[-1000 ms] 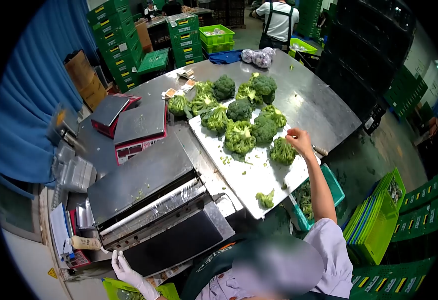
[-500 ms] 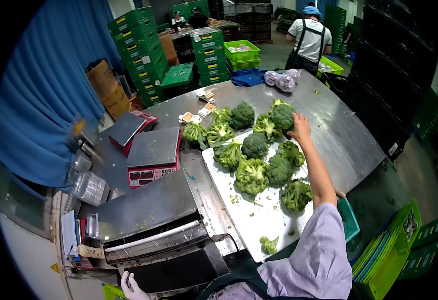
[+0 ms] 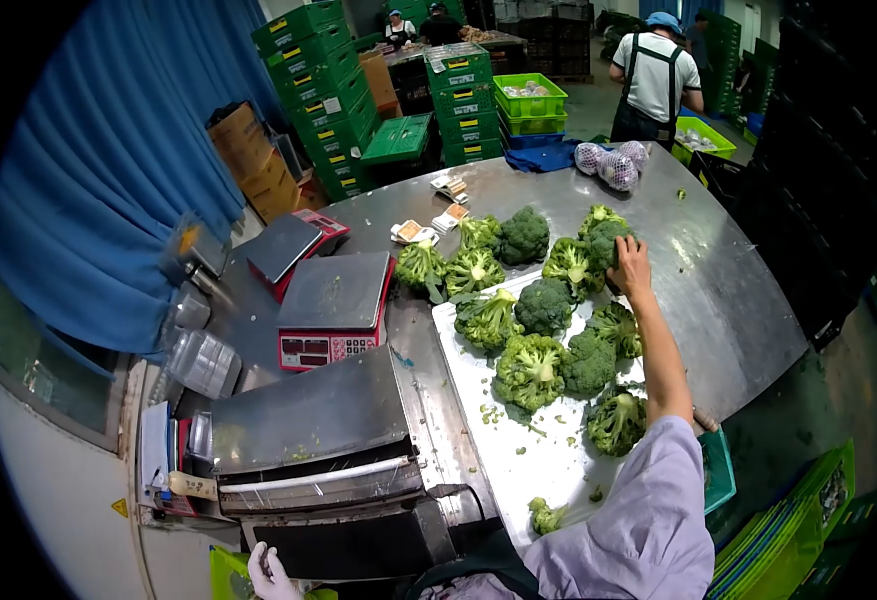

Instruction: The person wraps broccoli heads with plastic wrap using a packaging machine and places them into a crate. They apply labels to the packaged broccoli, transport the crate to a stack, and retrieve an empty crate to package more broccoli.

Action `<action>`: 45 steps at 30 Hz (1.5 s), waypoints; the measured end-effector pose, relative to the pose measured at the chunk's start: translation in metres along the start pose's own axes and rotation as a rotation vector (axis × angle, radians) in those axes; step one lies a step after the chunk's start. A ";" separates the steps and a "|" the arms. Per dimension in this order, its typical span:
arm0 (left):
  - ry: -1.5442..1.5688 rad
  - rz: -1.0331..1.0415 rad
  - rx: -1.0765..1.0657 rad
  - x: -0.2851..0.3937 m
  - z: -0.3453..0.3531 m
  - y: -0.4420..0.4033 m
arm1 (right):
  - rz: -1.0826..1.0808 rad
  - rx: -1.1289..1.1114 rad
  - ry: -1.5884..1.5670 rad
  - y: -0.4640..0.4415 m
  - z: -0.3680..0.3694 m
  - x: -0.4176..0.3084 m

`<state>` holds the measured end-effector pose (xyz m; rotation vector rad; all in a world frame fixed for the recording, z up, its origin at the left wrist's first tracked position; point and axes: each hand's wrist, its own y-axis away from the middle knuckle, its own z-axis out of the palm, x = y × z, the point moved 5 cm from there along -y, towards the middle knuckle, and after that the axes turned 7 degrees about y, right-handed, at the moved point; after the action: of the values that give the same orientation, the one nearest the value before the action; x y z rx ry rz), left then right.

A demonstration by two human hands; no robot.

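My right hand [image 3: 632, 268] reaches out to the far side of the white board [image 3: 498, 440]. Its fingers curl over the right edge of a broccoli head [image 3: 603, 243], which still rests among the others. Several more broccoli heads lie around it, some crown up, such as a dark green one [image 3: 544, 306], some with cut stems showing, such as a large one [image 3: 530, 371]. A small broccoli floret [image 3: 546, 515] sits near the front of the board. Low at the left, my left hand [image 3: 274, 575], in a white glove, is empty with its fingers apart, partly cut off by the frame's edge.
Left of the board stand a wrapping machine [image 3: 308, 415] and two red scales [image 3: 330, 300]. Net-wrapped purple-white produce [image 3: 618, 168] lies at the table's back. Behind are stacked green crates [image 3: 323, 100] and a person [image 3: 650, 80]. A teal basket [image 3: 718, 470] sits at right.
My view has swung left, so the scene sits further right. The right hand's fingers have closed more over the broccoli head. My left hand stays low at the left.
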<state>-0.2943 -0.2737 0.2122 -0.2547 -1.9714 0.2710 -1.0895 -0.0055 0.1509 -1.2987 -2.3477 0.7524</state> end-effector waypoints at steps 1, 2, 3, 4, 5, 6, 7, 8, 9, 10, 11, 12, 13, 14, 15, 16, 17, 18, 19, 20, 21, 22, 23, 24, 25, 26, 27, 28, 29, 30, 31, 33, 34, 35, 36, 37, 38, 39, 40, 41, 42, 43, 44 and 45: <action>0.007 0.005 -0.008 0.003 0.001 -0.001 | 0.041 0.017 -0.042 -0.001 -0.006 0.003; 0.015 0.011 -0.018 0.004 0.001 -0.001 | 0.084 0.033 -0.084 -0.001 -0.013 0.005; 0.010 0.031 -0.034 0.002 0.001 -0.004 | 0.086 0.029 -0.083 -0.003 -0.018 0.005; 0.009 0.030 -0.041 0.000 0.001 -0.005 | 0.215 0.041 -0.205 -0.003 -0.024 0.013; 0.009 0.033 -0.049 -0.002 0.002 -0.007 | 0.345 0.057 -0.323 0.000 -0.033 0.021; 0.014 0.037 -0.055 -0.002 0.005 -0.010 | 0.420 0.098 -0.403 0.004 -0.045 0.025; 0.020 0.034 -0.059 -0.001 0.007 -0.014 | 0.497 0.069 -0.477 0.010 -0.056 0.028; 0.029 0.034 -0.065 -0.004 0.009 -0.018 | 0.574 0.041 -0.551 0.017 -0.066 0.028; 0.085 0.062 -0.087 -0.006 0.012 -0.023 | 0.663 -0.111 -0.817 0.023 -0.065 0.027; 0.141 0.087 -0.109 -0.007 0.014 -0.027 | 0.663 -0.105 -0.807 0.029 -0.074 0.025; 0.137 0.049 -0.149 0.006 0.020 -0.028 | 0.728 -0.183 -1.105 0.040 -0.083 0.012; 0.158 0.073 -0.136 0.008 0.023 -0.032 | 0.784 -0.265 -1.405 0.050 -0.092 -0.005; 0.118 0.080 -0.173 0.018 0.026 -0.036 | 0.757 -0.321 -1.504 0.058 -0.101 -0.020; 0.077 0.085 -0.209 0.025 0.026 -0.040 | 0.788 -0.384 -1.564 0.065 -0.113 -0.037; 0.131 0.098 -0.227 0.016 0.026 -0.046 | 0.808 -0.409 -1.617 0.072 -0.119 -0.054; 0.146 0.135 -0.246 0.014 0.026 -0.052 | 0.823 -0.436 -1.671 0.078 -0.125 -0.070; 0.167 0.142 -0.262 0.012 0.026 -0.057 | 0.799 -0.478 -1.683 0.083 -0.123 -0.083; 0.185 0.149 -0.275 0.011 0.023 -0.062 | 0.786 -0.491 -1.682 0.087 -0.130 -0.101; 0.165 0.177 -0.309 0.013 0.020 -0.066 | 0.785 -0.516 -1.717 0.089 -0.138 -0.123; 0.211 0.149 -0.309 0.007 0.018 -0.070 | 0.783 -0.545 -1.751 0.091 -0.145 -0.146; 0.231 0.153 -0.316 0.005 0.015 -0.072 | 0.783 -0.564 -1.753 0.091 -0.149 -0.167; 0.251 0.156 -0.321 0.004 0.012 -0.074 | 0.720 -0.672 -1.784 0.089 -0.145 -0.187; 0.250 0.160 -0.324 0.005 0.008 -0.073 | 0.734 -0.704 -1.761 0.088 -0.139 -0.203; 0.226 0.219 -0.287 -0.002 0.006 -0.071 | 0.746 -0.736 -1.736 0.085 -0.141 -0.225; 0.273 0.190 -0.319 -0.005 0.005 -0.064 | 0.751 -0.774 -1.741 0.080 -0.136 -0.247; 0.323 0.168 -0.350 -0.005 0.007 -0.058 | 0.782 -0.758 -1.679 0.074 -0.129 -0.269; 0.363 0.131 -0.405 -0.014 0.011 -0.049 | 0.839 -0.761 -1.610 0.066 -0.121 -0.292; 0.404 0.096 -0.463 -0.027 0.015 -0.038 | 0.898 -0.760 -1.540 0.058 -0.115 -0.314; 0.349 0.081 -0.520 -0.036 0.019 -0.027 | 0.749 -0.864 -1.666 0.047 -0.117 -0.343; 0.296 0.067 -0.577 -0.046 0.025 -0.018 | 0.625 -0.977 -1.776 0.034 -0.091 -0.366; 0.256 0.164 -0.567 -0.058 0.030 -0.010 | 0.674 -0.950 -1.701 0.023 -0.089 -0.386; 0.198 0.229 -0.559 -0.080 0.037 0.001 | 0.744 -0.919 -1.654 0.006 -0.080 -0.434; 0.184 0.196 -0.561 -0.090 0.039 0.004 | 0.767 -0.914 -1.681 -0.001 -0.068 -0.455; 0.206 0.150 -0.540 -0.104 0.041 0.006 | 0.765 -0.915 -1.688 -0.007 -0.057 -0.473; 0.205 0.140 -0.531 -0.106 0.042 0.004 | 0.764 -0.903 -1.707 -0.011 -0.037 -0.489; 0.196 0.212 -0.511 -0.102 0.042 0.002 | 0.747 -0.909 -1.731 -0.012 -0.012 -0.503; 0.187 0.286 -0.489 -0.099 0.043 0.001 | 0.728 -0.914 -1.756 -0.015 0.004 -0.514; 0.159 0.352 -0.461 -0.098 0.042 0.001 | 0.781 -0.957 -1.694 -0.013 0.007 -0.524; 0.148 0.366 -0.461 -0.098 0.043 0.000 | 0.740 -0.975 -1.522 -0.011 0.011 -0.528; 0.141 0.373 -0.462 -0.099 0.043 0.001 | 0.752 -1.068 -1.490 -0.009 0.014 -0.530; 0.134 0.379 -0.467 -0.098 0.043 0.001 | 0.767 -1.161 -1.453 -0.006 0.013 -0.527; 0.129 0.363 -0.473 -0.098 0.042 0.001 | 0.747 -1.114 -1.416 -0.005 0.012 -0.521; 0.127 0.374 -0.476 -0.096 0.043 0.000 | 0.711 -1.081 -1.349 -0.005 0.015 -0.514; 0.128 0.386 -0.478 -0.094 0.044 -0.002 | 0.661 -1.079 -1.291 -0.006 0.011 -0.507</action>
<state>-0.2971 -0.3065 0.1140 -0.9428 -1.8262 0.0217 -0.8370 -0.4445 0.1208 -2.7206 -3.6131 0.5004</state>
